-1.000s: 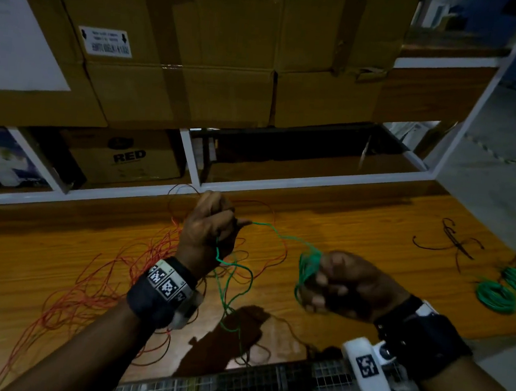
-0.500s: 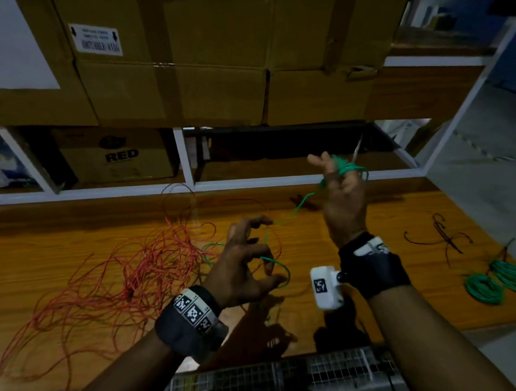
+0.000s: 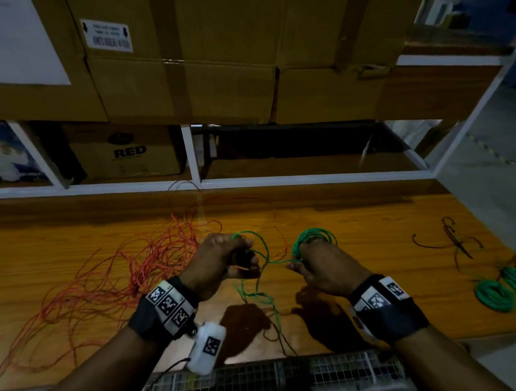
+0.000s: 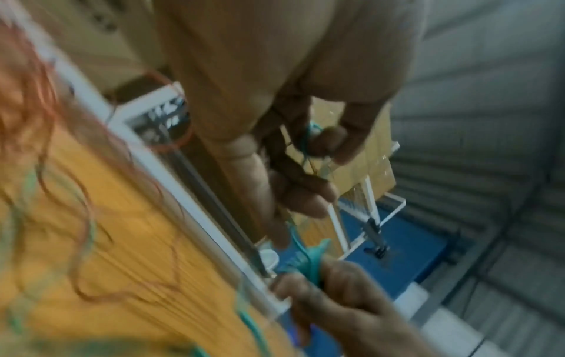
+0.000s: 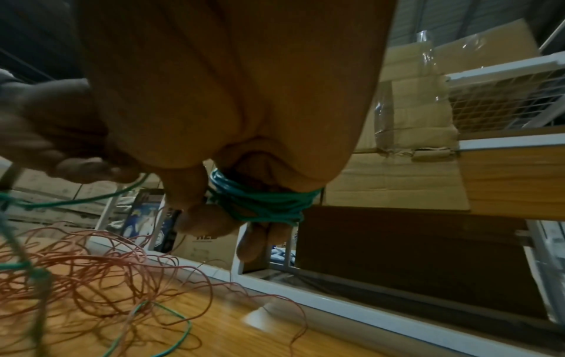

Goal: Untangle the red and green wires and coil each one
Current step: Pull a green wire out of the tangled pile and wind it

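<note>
My right hand (image 3: 316, 262) holds a small coil of green wire (image 3: 315, 236), wound in several turns round its fingers (image 5: 263, 200). A loose green strand (image 3: 264, 252) runs from that coil across to my left hand (image 3: 229, 255), which pinches it (image 4: 308, 135). More green wire (image 3: 257, 298) hangs below the hands to the wooden table (image 3: 41, 270). The red wire (image 3: 138, 263) lies in a loose tangle on the table, left of my left hand, with a loop reaching behind both hands. Both hands hover above the table, close together.
Two finished green coils (image 3: 496, 295) and a dark wire scrap (image 3: 452, 240) lie at the table's right end. Cardboard boxes (image 3: 199, 65) fill a white-framed shelf (image 3: 283, 182) behind the table. A wire-mesh cage (image 3: 281, 381) stands at the near edge.
My right hand came down from shelf height to table level beside my left hand. My left hand, with fingers spread before, now pinches the green strand.
</note>
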